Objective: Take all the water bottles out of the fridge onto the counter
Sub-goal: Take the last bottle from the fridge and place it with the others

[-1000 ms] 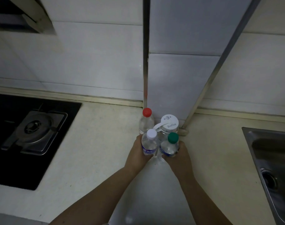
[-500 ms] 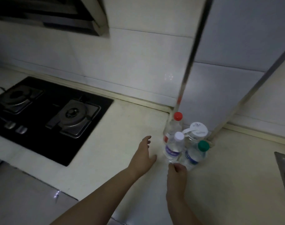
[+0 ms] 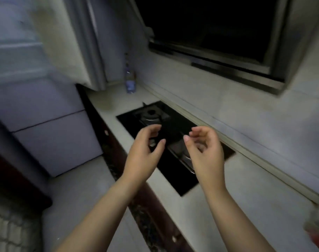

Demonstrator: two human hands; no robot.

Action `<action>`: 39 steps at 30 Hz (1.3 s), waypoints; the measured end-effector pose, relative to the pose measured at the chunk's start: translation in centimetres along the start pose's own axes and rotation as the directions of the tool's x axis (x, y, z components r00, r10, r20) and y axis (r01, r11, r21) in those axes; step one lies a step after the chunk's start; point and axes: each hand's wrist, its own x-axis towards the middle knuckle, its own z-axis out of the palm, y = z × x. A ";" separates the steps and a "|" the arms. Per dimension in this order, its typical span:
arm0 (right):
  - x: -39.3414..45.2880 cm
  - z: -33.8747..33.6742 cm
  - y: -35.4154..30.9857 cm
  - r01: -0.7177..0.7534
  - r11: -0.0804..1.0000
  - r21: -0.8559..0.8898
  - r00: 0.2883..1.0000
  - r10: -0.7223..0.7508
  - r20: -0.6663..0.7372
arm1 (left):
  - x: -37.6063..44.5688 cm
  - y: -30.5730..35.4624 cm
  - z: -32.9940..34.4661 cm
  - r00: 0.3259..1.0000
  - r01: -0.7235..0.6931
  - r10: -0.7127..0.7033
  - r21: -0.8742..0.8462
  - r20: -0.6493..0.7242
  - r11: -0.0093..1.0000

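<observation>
Both my hands hang empty in the air above the black gas hob. My left hand (image 3: 144,153) has its fingers curled loosely apart, and my right hand (image 3: 205,151) likewise. A water bottle with a blue label (image 3: 130,77) stands upright at the far end of the pale counter (image 3: 255,200), next to the wall. At the frame's right edge a blurred bottle with a red label (image 3: 318,231) shows on the counter. The grey fridge (image 3: 46,128) stands at the left, past the counter's end; I cannot tell if its door is open.
The black gas hob (image 3: 166,140) is set into the counter under my hands. A dark range hood (image 3: 218,39) hangs above it on the tiled wall. A pale curtain or panel (image 3: 69,44) hangs at the upper left. Floor tiles lie between fridge and counter.
My hands let go of the white-capped and green-capped bottles and lifted off the counter. My view swung left from the bottle cluster to the hob and the fridge.
</observation>
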 end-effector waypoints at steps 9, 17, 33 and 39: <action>-0.3 25.7 -8.7 0.197 0.964 0.176 0.927 -0.242 0.288 | 1.1 -8.2 -28.0 0.951 0.055 0.006 0.191 -0.308 0.980; 1.6 40.7 -8.2 0.140 0.972 0.192 0.863 -0.214 0.458 | 3.2 -17.7 -39.2 0.898 0.211 -0.097 0.226 -0.430 0.951; 26.3 70.5 -2.2 0.272 0.906 0.324 0.813 -0.396 0.427 | 32.5 -35.7 -51.7 0.866 0.214 -0.044 0.290 -0.498 0.933; 33.7 81.0 -2.1 0.316 0.898 0.306 0.787 -0.428 0.444 | 42.6 -42.0 -55.7 0.850 0.236 -0.066 0.267 -0.522 0.934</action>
